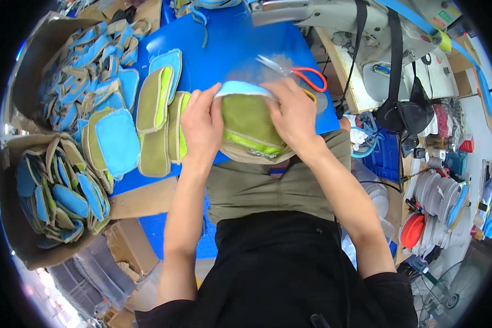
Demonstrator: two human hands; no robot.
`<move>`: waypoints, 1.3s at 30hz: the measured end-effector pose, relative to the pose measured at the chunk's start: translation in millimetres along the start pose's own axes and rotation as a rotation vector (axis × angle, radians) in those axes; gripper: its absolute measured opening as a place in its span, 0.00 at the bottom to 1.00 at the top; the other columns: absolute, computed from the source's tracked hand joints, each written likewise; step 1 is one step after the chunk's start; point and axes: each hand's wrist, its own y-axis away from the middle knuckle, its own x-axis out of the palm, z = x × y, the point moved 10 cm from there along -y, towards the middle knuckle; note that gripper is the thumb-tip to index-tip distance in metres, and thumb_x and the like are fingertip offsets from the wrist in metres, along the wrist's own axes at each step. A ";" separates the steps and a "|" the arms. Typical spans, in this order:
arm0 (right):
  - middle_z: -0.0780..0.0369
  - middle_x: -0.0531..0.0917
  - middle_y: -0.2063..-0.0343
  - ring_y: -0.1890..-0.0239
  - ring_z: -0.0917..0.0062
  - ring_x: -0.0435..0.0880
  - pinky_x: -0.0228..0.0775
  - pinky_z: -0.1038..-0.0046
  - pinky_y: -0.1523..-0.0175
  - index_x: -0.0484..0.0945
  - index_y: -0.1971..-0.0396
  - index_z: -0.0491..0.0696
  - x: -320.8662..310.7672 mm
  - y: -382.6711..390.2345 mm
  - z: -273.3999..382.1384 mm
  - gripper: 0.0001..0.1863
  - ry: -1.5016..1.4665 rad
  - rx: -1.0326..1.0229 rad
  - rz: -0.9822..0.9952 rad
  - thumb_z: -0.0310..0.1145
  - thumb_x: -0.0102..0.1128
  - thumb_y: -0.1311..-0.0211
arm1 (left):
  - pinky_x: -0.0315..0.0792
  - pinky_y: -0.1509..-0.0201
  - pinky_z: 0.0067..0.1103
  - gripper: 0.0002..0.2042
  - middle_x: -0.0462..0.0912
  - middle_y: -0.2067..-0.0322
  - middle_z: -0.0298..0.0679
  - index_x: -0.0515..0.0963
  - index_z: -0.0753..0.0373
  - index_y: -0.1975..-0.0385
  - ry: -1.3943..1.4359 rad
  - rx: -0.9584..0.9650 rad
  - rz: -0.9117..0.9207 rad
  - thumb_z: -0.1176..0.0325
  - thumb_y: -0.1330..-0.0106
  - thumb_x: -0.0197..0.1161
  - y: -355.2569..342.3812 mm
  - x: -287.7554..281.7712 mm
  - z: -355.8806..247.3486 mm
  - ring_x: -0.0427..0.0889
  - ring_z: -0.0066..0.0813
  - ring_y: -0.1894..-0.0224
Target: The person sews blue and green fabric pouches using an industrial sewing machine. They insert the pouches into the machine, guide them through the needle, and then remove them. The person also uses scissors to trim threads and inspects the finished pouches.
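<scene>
A small olive-green and lime fabric pouch (247, 121) with a light blue upper edge is held between my two hands, above my lap at the blue table's front edge. My left hand (202, 121) pinches its upper left side, thumb over the edge. At its upper right, my right hand (294, 113) grips the fabric in the same way. Just beyond my right hand lie scissors (310, 76) with red handles, blades pointing left. Left of my left hand, several olive, lime and light blue fabric pieces (154, 143) overlap on the table.
A cardboard box (24, 71) heaped with blue and beige pieces stands at the far left. Nearer is a second filled box (8, 164). A sewing machine (344, 16) stands at the back right, with a black strap (394, 54) hanging down. White reels (437, 191) are stacked on the right.
</scene>
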 end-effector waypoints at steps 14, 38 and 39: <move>0.63 0.60 0.90 0.85 0.83 0.57 0.51 0.71 0.80 0.72 0.88 0.40 -28.3 142.0 34.2 0.34 -0.659 0.364 0.743 0.54 0.66 0.32 | 0.74 0.53 0.24 0.10 0.83 0.59 0.40 0.85 0.69 0.52 1.034 -0.525 0.588 0.73 0.29 0.63 201.3 -12.0 -58.4 0.80 0.26 0.58; 0.49 0.77 0.85 0.80 0.55 0.79 0.68 0.59 0.73 0.84 0.79 0.40 -40.1 88.1 92.6 0.27 -0.287 -0.022 0.689 0.51 0.61 0.33 | 0.78 0.53 0.19 0.20 0.87 0.58 0.35 0.82 0.68 0.50 0.859 -0.574 1.096 0.72 0.42 0.78 140.8 -6.7 -101.6 0.83 0.16 0.59; 0.49 0.77 0.85 0.80 0.55 0.79 0.68 0.59 0.73 0.84 0.79 0.40 -41.7 85.1 91.7 0.27 -0.288 0.002 0.700 0.51 0.61 0.33 | 0.78 0.54 0.18 0.19 0.87 0.58 0.34 0.82 0.67 0.50 0.923 -0.584 1.069 0.74 0.41 0.77 137.0 -4.7 -103.7 0.83 0.16 0.60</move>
